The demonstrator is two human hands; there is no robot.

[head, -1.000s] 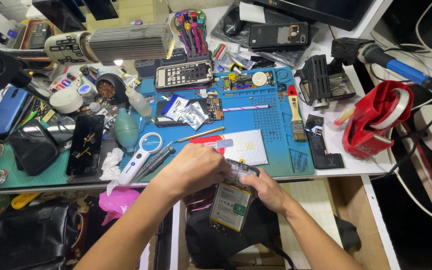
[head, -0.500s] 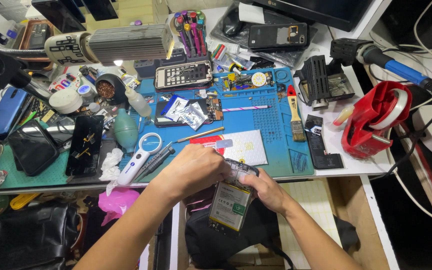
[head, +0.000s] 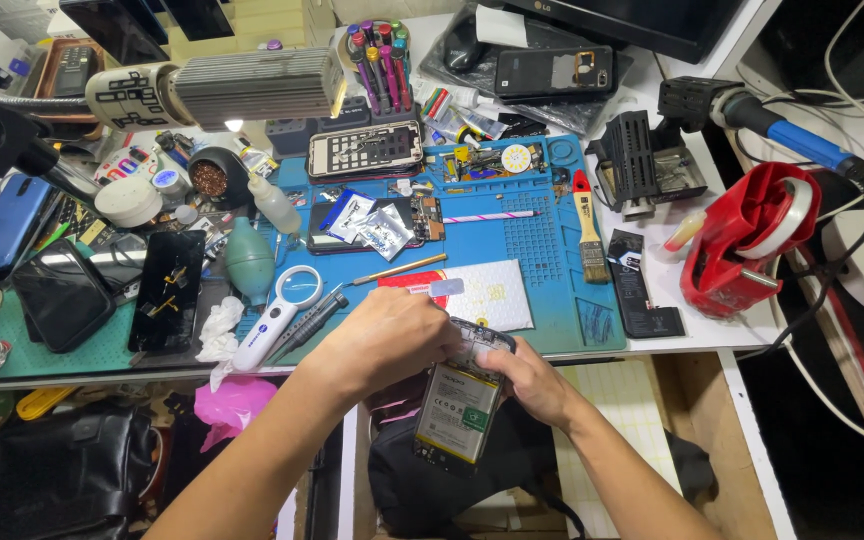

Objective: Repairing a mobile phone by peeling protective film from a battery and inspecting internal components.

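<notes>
An opened phone (head: 460, 402) with its back cover off and its battery showing is held just in front of the desk edge, tilted with its top toward the desk. My left hand (head: 387, 338) is closed over the phone's top end, and what its fingertips do there is hidden. My right hand (head: 527, 378) grips the phone's right side. A blue work mat (head: 542, 240) lies on the desk just beyond both hands.
A magnifying glass (head: 282, 305), a green air blower (head: 249, 262), a brush (head: 588, 238), a loose phone battery (head: 638, 283), several phones and tool holders crowd the desk. A red tape dispenser (head: 747, 240) stands at right. Black bags lie below the desk.
The phone and both hands have barely shifted. Nothing was picked up or put down.
</notes>
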